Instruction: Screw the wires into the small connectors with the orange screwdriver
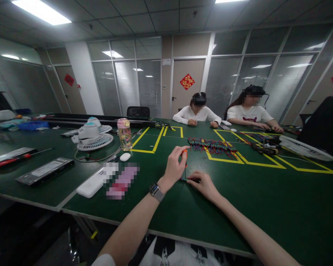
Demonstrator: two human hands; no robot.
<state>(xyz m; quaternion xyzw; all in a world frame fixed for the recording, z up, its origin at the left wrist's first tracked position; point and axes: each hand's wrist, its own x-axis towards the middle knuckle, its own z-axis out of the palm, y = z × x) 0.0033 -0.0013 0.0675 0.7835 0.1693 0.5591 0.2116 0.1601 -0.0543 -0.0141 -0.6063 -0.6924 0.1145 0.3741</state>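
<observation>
My left hand, with a watch on its wrist, is closed around the orange handle of a screwdriver. The tool stands upright, its thin shaft pointing down at a small circuit board on the green table. From the right, the fingertips of my right hand pinch the board's edge. Both hands hide parts of the board and tool, so I cannot tell what the tip touches. Beyond my hands lies a row of small circuit boards with red and blue wires.
To the left are a white power bank, a blurred pink packet, a white oval case, a bottle and white fans. Yellow tape marks the green table. Two people sit across; a keyboard lies right.
</observation>
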